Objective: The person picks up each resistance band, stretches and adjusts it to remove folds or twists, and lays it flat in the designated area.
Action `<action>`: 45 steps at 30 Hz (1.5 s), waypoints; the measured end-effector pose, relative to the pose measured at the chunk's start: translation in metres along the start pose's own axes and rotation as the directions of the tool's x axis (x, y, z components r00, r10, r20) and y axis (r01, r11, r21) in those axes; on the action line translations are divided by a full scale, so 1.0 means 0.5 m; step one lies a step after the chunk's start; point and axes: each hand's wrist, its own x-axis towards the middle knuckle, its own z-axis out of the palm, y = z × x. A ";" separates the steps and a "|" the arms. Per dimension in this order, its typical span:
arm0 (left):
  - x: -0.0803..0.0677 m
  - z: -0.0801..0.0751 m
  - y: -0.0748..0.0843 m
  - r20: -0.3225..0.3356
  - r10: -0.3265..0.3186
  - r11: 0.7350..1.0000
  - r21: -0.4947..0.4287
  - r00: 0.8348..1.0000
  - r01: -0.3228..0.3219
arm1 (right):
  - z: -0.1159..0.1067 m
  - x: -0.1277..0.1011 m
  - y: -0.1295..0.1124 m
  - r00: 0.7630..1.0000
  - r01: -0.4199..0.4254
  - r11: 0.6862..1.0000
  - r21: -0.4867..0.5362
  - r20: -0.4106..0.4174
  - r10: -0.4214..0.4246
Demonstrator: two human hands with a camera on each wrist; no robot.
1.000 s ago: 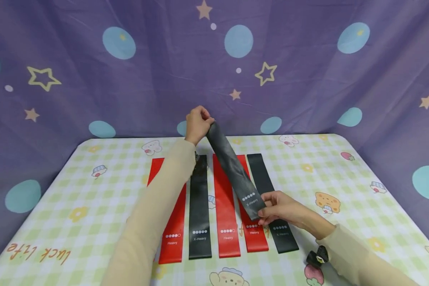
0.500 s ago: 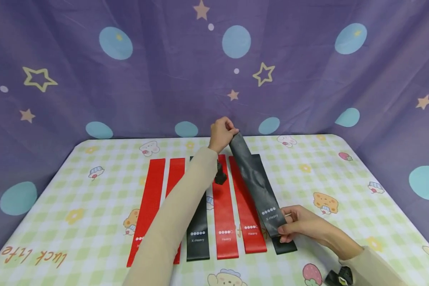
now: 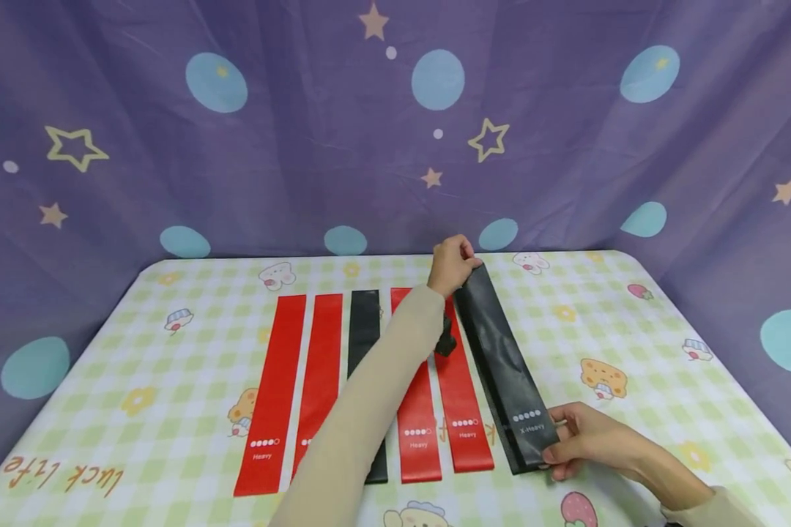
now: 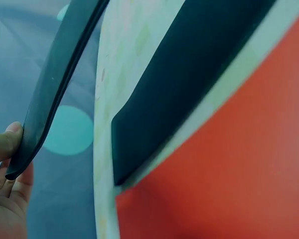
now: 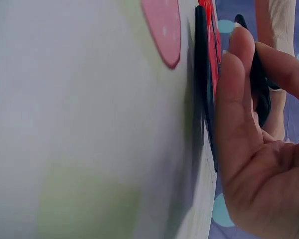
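A black resistance band (image 3: pixel 507 359) marked X-Heavy is stretched out flat between both hands. My left hand (image 3: pixel 452 265) pinches its far end, and in the left wrist view the band (image 4: pixel 55 74) hangs above the table there. At the near right corner, my right hand (image 3: pixel 589 443) pinches the other end between thumb and fingers. Beneath it lies a second black band (image 3: pixel 491 395), mostly covered, its left edge showing. To the left lie red bands marked Heavy, the closest being this red band (image 3: pixel 464 410), and another black band (image 3: pixel 364 318) partly behind my left sleeve.
The bands lie side by side on a checked tablecloth (image 3: pixel 633 329) with printed cartoons. Two red bands (image 3: pixel 270 395) lie at the left of the row. Behind the table's far edge hangs a purple curtain (image 3: pixel 290 146) with stars and dots.
Both hands have carried the black resistance band to the right and lowered it, from over the red bands to over the rightmost black band.
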 end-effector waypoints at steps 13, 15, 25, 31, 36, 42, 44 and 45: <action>-0.014 0.090 0.038 0.100 0.074 0.992 0.093 0.992 -0.084 | -0.004 -0.047 0.026 1.000 -0.017 1.000 -0.022 -0.027 0.016; -0.015 0.096 0.039 0.103 0.069 0.992 0.100 0.992 -0.080 | -0.003 -0.049 0.028 0.999 -0.023 0.999 -0.033 -0.042 0.021; -0.025 0.131 0.023 0.120 -0.003 0.993 0.118 0.993 -0.011 | -0.009 -0.061 0.035 0.991 -0.076 0.995 -0.065 -0.116 0.068; -0.025 0.135 0.019 0.106 -0.056 0.988 0.147 0.993 0.040 | -0.016 -0.066 0.039 0.984 -0.104 0.993 -0.054 -0.154 0.094; -0.025 0.135 0.012 0.152 -0.048 0.988 0.154 0.987 0.024 | -0.017 -0.064 0.040 0.980 -0.120 0.992 -0.038 -0.166 0.112; -0.022 0.136 -0.007 0.230 0.000 0.989 0.142 0.973 -0.034 | -0.021 -0.065 0.039 0.986 -0.098 0.995 -0.019 -0.139 0.094; -0.021 0.134 -0.012 0.231 -0.008 0.992 0.121 0.973 -0.021 | -0.021 -0.065 0.039 0.987 -0.088 0.996 -0.019 -0.136 0.084; -0.021 0.133 -0.014 0.229 -0.014 0.994 0.108 0.973 -0.011 | -0.021 -0.064 0.039 0.987 -0.082 0.996 -0.021 -0.137 0.079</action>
